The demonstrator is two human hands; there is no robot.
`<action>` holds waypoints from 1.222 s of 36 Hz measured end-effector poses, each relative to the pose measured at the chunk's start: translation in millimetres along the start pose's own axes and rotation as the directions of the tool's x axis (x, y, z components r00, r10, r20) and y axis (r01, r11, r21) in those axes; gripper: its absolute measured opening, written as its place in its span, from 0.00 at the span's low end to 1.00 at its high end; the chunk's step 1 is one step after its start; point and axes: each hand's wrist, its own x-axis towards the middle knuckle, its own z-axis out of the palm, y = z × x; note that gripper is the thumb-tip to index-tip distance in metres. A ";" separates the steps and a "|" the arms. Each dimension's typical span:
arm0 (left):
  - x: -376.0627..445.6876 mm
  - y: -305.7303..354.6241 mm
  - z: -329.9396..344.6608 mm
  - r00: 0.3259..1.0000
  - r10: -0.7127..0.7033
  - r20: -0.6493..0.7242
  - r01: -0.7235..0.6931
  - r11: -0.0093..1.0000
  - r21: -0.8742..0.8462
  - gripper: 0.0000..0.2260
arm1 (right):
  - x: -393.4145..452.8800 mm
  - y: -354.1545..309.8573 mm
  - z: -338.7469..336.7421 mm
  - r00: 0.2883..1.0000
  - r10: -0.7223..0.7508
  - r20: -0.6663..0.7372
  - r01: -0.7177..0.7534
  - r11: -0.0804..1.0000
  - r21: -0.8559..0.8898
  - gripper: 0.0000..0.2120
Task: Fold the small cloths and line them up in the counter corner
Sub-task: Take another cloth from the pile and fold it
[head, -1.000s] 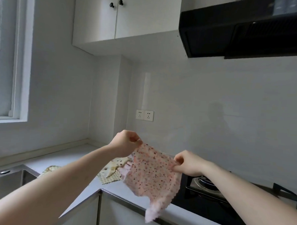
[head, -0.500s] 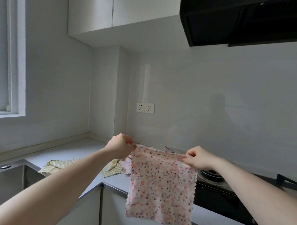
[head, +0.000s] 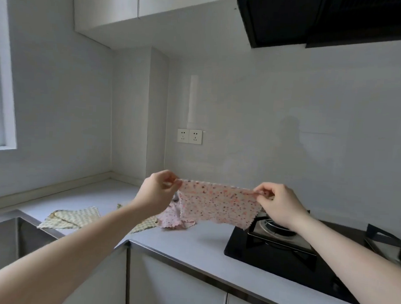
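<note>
A pink speckled cloth [head: 218, 204] is stretched in the air above the grey counter [head: 191, 241]. My left hand [head: 157, 192] pinches its upper left corner and my right hand [head: 277, 204] pinches its upper right corner. The cloth looks doubled over, with its lower edge hanging just above the counter. Behind my left wrist a second pink cloth [head: 171, 218] lies crumpled on the counter. A yellow-green checked cloth [head: 72, 217] lies flat near the sink, and another checked cloth [head: 145, 225] shows partly under my left forearm.
A black gas hob [head: 280, 254] with a burner sits on the counter at right, just below my right hand. A steel sink [head: 0, 237] is at the far left. The counter corner [head: 115, 182] lies behind the cloths, with wall sockets [head: 189, 136] above.
The pink cloth hung full length from its two top corners; now it is stretched wider and shorter, apparently doubled, and held lower over the counter. The view has tilted down.
</note>
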 end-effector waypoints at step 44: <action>-12.5 -122.3 136.7 0.910 -0.343 0.232 0.219 0.875 0.432 0.10 | -27.7 121.1 142.4 0.933 0.348 -0.092 -0.352 0.935 -0.030 0.13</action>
